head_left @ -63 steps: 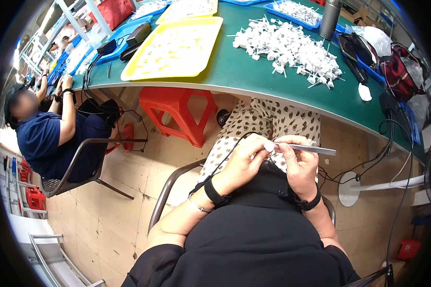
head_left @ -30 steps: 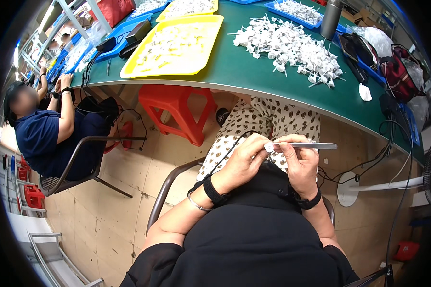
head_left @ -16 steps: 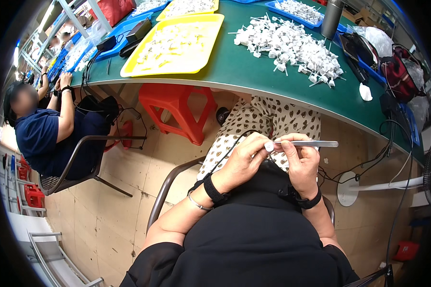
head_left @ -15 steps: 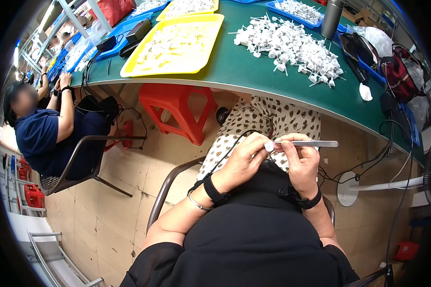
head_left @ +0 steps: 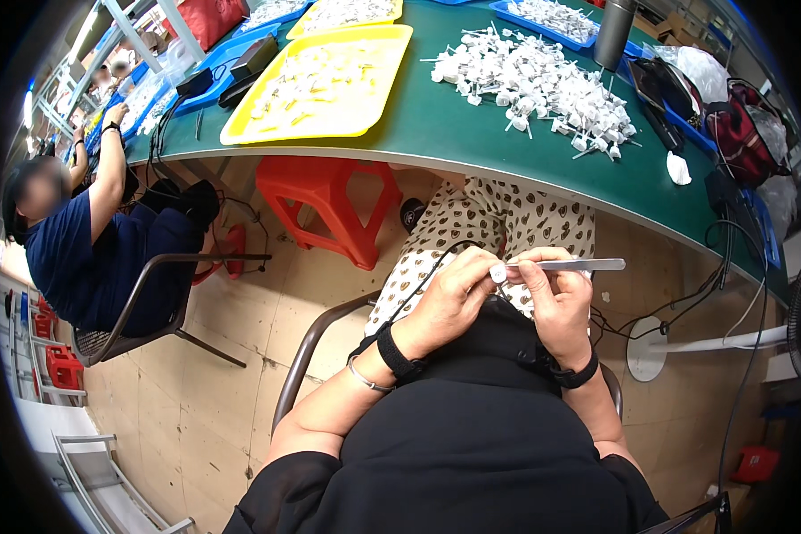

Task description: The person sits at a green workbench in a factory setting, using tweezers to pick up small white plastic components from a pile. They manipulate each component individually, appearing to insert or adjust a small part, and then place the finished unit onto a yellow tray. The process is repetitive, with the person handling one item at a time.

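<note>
Above my lap, my left hand [head_left: 458, 289] pinches a small white plastic part [head_left: 498, 273] with a round face between thumb and fingers. My right hand [head_left: 556, 298] is closed around metal tweezers [head_left: 587, 264], whose broad end sticks out to the right. The tweezers' tips meet the white part or lie close against it; the fingers partly hide that spot. Both hands are nearly touching. On the green table ahead lies a heap of similar white plastic parts [head_left: 534, 89], each with a thin stem.
A yellow tray [head_left: 387, 84] with small pieces stands on the green table [head_left: 454, 133], left of the heap. A grey cylindrical bottle [head_left: 614, 36] stands behind. Under the table is a red stool [head_left: 320, 200]. A co-worker [head_left: 89, 222] sits at left; cables [head_left: 725, 249] hang at right.
My hands keep the same grip on the white part and tweezers, with hardly any movement. The co-worker at left has stretched an arm farther forward over the table.
</note>
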`<state>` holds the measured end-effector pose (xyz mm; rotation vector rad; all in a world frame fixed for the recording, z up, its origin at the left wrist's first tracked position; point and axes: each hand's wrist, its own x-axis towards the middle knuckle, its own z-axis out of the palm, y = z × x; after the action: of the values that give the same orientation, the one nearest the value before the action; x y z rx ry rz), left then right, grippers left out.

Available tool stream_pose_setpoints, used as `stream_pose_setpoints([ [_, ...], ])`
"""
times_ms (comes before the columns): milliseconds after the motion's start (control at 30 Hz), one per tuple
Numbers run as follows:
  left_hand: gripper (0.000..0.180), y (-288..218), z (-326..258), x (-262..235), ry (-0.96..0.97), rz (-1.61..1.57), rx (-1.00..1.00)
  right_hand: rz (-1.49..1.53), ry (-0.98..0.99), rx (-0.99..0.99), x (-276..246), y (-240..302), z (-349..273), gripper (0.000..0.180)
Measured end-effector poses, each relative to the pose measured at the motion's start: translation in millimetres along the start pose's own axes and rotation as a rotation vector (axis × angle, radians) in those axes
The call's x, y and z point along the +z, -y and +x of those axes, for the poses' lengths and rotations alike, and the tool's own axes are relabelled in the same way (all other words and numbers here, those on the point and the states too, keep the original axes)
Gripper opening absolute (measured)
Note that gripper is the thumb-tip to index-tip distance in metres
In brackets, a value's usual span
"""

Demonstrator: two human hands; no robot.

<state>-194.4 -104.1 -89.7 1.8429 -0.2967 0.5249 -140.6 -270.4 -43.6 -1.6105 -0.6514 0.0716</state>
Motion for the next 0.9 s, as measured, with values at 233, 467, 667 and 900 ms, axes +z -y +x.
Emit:
stream_pose_setpoints([
  [233, 0.018, 0.8, 0.2, -0.1, 0.0, 0.005, 0.011, 0.067, -0.043, -0.009, 2.7, -2.2, -0.1, 0.01],
  [467, 0.018, 1.9, -0.4, 1.9, 0.004, 0.008, 0.021, -0.159, -0.004, -0.141, -1.9, -5.8, 1.6, 0.006],
  [667, 0.019, -1.5, -0.2, 0.0, 0.022, -0.001, -0.009, -0.343, 0.027, -0.361, -1.6, -0.8, 5.6, 0.003],
  [900, 0.014, -0.9, 0.9, -2.3, -0.002, -0.01, 0.042, 0.082, 0.001, 0.014, -1.7, 2.5, 0.3, 0.01],
])
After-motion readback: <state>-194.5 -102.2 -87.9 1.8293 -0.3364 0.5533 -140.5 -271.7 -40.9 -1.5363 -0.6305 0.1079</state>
